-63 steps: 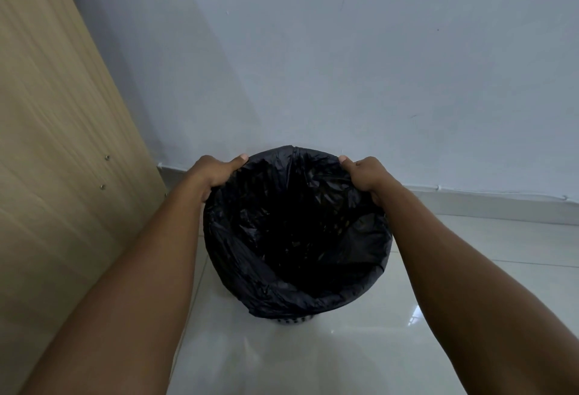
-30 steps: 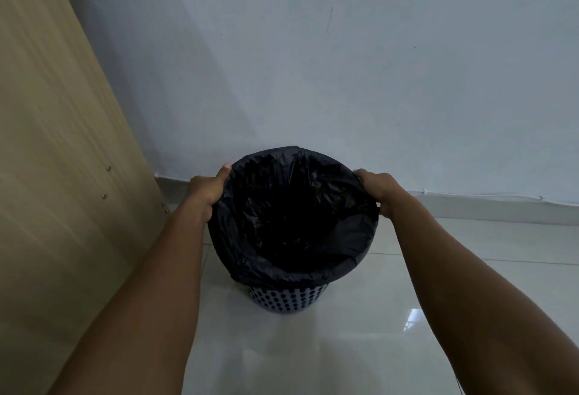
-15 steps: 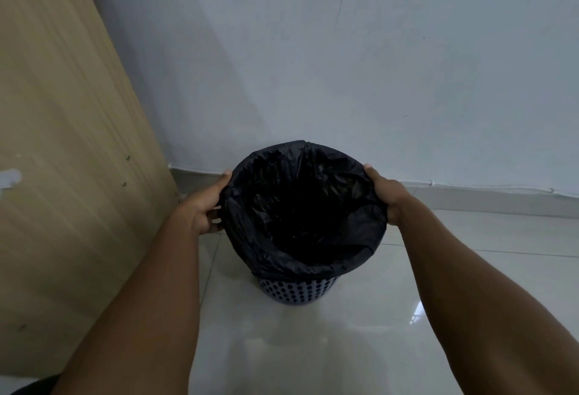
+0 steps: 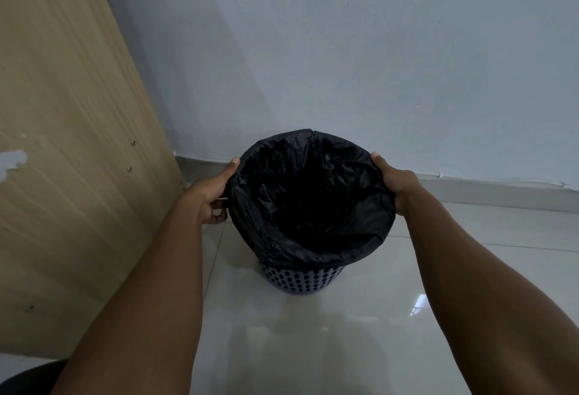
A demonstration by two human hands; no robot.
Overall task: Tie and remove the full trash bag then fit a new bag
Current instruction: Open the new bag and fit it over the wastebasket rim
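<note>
Black bag (image 4: 313, 206) lines the perforated bin (image 4: 302, 281) between your grips; left grip (image 4: 210, 197) and right grip (image 4: 398, 184) each clasp its folded rim. Fitting appears nearly complete.

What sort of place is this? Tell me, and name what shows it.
Probably a corner of an indoor room, home or office: a glossy tiled floor, a wood-grain furniture panel against the wall, and a small perforated bin lined with a black bag.

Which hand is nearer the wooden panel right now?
Left. The left hand grips the rim of the black bag on the side facing the wooden panel, apart from it; the right hand grips the opposite rim, across the bin.
</note>
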